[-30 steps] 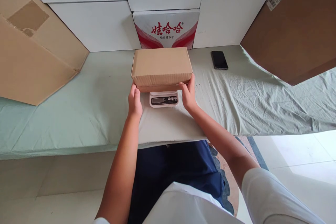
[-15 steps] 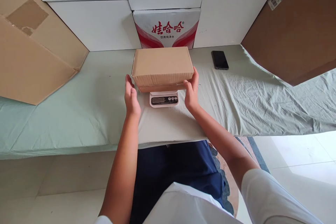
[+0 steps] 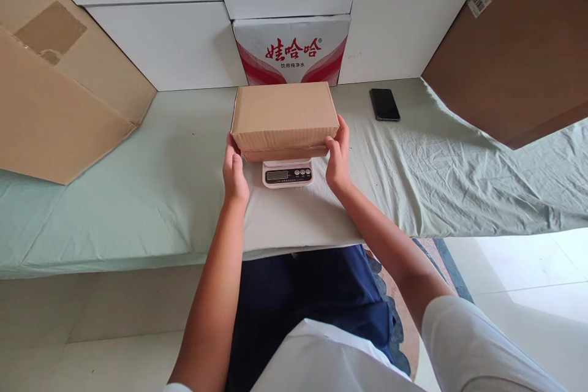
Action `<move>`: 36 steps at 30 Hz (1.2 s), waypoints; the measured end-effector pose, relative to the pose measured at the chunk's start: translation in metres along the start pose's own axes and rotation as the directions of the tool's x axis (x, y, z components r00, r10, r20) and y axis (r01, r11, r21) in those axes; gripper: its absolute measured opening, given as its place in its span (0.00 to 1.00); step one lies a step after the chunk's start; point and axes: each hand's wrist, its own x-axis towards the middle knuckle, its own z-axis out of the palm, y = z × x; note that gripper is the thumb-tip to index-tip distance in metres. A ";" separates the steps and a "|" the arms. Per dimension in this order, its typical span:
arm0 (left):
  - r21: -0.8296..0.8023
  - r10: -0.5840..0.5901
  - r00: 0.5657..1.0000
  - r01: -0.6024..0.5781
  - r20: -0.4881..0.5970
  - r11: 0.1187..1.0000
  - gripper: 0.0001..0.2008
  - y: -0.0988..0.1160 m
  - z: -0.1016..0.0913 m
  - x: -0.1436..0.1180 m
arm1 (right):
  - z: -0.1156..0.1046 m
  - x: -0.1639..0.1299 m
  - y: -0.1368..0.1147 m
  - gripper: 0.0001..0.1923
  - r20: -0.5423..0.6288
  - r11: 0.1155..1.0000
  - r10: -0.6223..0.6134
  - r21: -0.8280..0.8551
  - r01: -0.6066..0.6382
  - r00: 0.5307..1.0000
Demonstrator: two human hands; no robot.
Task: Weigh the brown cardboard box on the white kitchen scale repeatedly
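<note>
Your left hand (image 3: 234,173) and right hand (image 3: 339,158) are clasping the ends of a closed cardboard box (image 3: 283,116), contents hidden, sitting on a white scale (image 3: 287,174) on the table (image 3: 138,184); a phone (image 3: 384,104) is lying well apart.

A pale green sheet (image 3: 138,196), creased most heavily at the right, covers the desk. A black phone (image 3: 384,104) lies face up on it, right of centre and towards the far edge. A white carton with red characters (image 3: 291,49) stands against the far wall of stacked white boxes (image 3: 151,43), at centre. A flattened tan cardboard panel (image 3: 59,98) leans over the desk's far left corner, with a patch of brown tape on its face. A darker brown cardboard box (image 3: 519,55) rises at the far right, a white label at its top edge. Pale floor tiles (image 3: 528,269) show at near right.
</note>
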 end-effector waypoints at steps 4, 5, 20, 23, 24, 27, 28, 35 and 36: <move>-0.004 -0.005 1.000 0.005 0.002 1.000 0.41 0.000 0.000 0.000 | 0.001 0.000 -0.006 0.29 0.002 1.000 -0.020 0.002 0.020 1.000; -0.006 -0.004 1.000 0.004 0.001 1.000 0.41 0.000 0.000 0.001 | 0.002 0.000 -0.007 0.28 0.000 1.000 -0.022 0.005 0.022 1.000; 0.038 -0.005 1.000 0.004 0.008 0.999 0.38 0.005 0.004 0.000 | 0.003 -0.001 -0.012 0.24 0.025 0.999 -0.039 -0.027 0.040 0.999; 0.039 -0.006 1.000 0.006 0.005 0.999 0.38 0.005 0.004 0.000 | 0.002 -0.001 -0.013 0.26 0.040 0.999 -0.038 -0.022 0.039 0.998; 0.041 -0.009 1.000 0.008 0.005 0.999 0.37 0.005 0.004 0.000 | 0.001 -0.001 -0.013 0.28 0.044 0.999 -0.029 -0.020 0.030 0.999; 0.049 -0.029 1.000 0.029 0.005 0.998 0.37 0.003 0.006 -0.001 | -0.001 0.001 -0.010 0.31 0.040 1.000 0.023 -0.018 -0.022 0.999; 0.052 -0.035 0.999 0.034 0.009 0.998 0.36 0.003 0.006 -0.002 | -0.002 0.002 -0.009 0.31 0.039 0.999 0.037 -0.013 -0.036 0.999; 0.043 -0.010 0.996 0.006 0.091 0.999 0.34 0.008 0.009 0.027 | 0.006 0.030 -0.013 0.25 0.042 0.998 -0.005 0.056 0.003 0.999; 0.041 -0.006 0.997 0.003 0.083 0.999 0.34 0.007 0.010 0.040 | 0.009 0.039 -0.016 0.26 0.053 0.998 -0.031 0.050 0.028 0.998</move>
